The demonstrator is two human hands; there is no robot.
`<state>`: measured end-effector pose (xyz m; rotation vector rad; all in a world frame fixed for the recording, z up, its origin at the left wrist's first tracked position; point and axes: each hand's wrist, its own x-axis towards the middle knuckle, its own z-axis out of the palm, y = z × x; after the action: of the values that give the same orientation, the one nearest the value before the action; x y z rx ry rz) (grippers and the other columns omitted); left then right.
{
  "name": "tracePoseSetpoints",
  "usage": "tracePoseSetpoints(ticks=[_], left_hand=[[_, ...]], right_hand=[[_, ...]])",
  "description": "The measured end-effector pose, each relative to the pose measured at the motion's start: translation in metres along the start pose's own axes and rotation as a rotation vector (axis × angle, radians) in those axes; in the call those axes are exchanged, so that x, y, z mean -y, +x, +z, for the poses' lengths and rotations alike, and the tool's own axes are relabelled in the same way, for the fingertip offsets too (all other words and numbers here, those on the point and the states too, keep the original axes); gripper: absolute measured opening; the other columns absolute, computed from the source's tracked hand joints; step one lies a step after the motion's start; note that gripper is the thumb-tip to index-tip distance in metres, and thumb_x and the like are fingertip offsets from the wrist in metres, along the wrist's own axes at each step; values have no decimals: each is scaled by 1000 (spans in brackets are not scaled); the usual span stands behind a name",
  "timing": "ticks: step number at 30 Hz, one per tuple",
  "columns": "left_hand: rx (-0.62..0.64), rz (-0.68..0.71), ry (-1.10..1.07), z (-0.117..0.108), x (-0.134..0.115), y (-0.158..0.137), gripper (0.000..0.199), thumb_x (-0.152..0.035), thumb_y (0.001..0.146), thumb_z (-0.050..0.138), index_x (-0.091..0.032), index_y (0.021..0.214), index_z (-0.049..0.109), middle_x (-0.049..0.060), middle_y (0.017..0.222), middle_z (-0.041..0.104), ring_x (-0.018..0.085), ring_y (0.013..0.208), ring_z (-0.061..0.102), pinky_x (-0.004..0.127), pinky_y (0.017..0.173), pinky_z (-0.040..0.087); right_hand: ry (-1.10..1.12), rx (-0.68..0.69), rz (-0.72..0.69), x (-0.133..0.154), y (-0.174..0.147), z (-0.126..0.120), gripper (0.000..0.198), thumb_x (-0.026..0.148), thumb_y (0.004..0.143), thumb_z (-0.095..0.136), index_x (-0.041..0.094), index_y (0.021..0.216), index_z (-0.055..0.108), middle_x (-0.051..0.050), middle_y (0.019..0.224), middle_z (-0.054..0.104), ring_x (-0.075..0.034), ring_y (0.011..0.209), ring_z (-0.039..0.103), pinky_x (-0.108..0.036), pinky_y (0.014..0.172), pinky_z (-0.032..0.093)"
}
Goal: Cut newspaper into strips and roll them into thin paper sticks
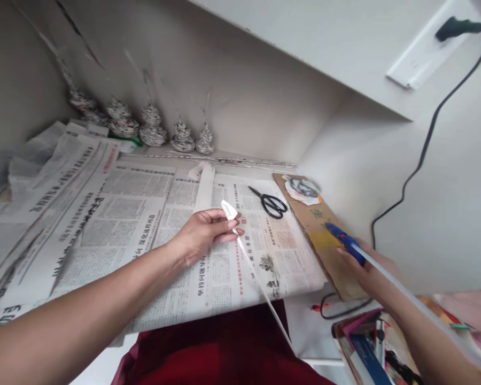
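My left hand [202, 232] pinches a thin rolled paper stick [260, 278] near its upper end, where a white flap of paper [229, 209] stands out between the fingers. The stick slants down toward the lap. On the right, my right hand [363, 267] is wrapped round a blue hot glue gun [347, 241], partly hiding it. A long whitish glue stick [401, 291] runs out of its back along the forearm. The gun's nozzle points left, over a cardboard piece [316, 227]. Black-handled scissors [273, 205] lie on the newspaper [224, 272] between both hands.
Several woven paper gourds [152, 125] stand along the back wall. Thin paper sticks [240, 160] lie before them, and newspaper strips [76, 176] are piled at left. A black cord [425, 139] hangs from the socket at right. A box of tools [369, 342] sits below right.
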<state>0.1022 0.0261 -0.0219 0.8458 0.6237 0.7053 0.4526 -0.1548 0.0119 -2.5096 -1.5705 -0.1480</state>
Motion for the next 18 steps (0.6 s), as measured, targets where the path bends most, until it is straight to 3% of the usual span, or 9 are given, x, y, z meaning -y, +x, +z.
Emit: tracePoseSetpoints(ticks=[4, 8, 11, 15, 18], left_hand=[[11, 1, 20, -1, 1, 0, 20, -15, 74, 75, -13, 94, 71, 8, 92, 72, 21, 87, 71, 23, 76, 60], [25, -16, 38, -2, 3, 0, 20, -15, 74, 75, -13, 93, 71, 7, 94, 72, 20, 88, 71, 23, 77, 60], [28, -21, 41, -2, 4, 0, 20, -14, 74, 75, -13, 93, 71, 9, 102, 71, 20, 88, 71, 23, 77, 60], [-3, -5, 5, 0, 3, -1, 15, -10, 76, 72, -11, 91, 70, 11, 100, 71, 20, 84, 72, 23, 74, 60], [-8, -9, -28, 1, -1, -1, 14, -8, 79, 69, -9, 92, 69, 12, 95, 72, 20, 83, 72, 23, 74, 60]], right_hand=[[-78, 94, 20, -39, -16, -6, 46, 53, 86, 48, 24, 122, 54, -8, 85, 72, -29, 76, 69, -34, 62, 51], [-162, 70, -95, -56, -18, -6, 44, 41, 90, 42, 20, 128, 51, -12, 100, 71, -31, 87, 68, -39, 73, 52], [-253, 17, -163, -56, -2, -2, 46, 33, 89, 40, 14, 130, 50, -17, 103, 69, -33, 92, 65, -43, 78, 51], [-256, 53, -126, -53, 34, 7, 53, 41, 90, 39, 11, 134, 46, -19, 95, 69, -33, 85, 66, -41, 73, 51], [-264, 74, -138, -57, 61, 19, 58, 42, 91, 34, 5, 134, 44, -23, 105, 68, -35, 92, 65, -44, 81, 50]])
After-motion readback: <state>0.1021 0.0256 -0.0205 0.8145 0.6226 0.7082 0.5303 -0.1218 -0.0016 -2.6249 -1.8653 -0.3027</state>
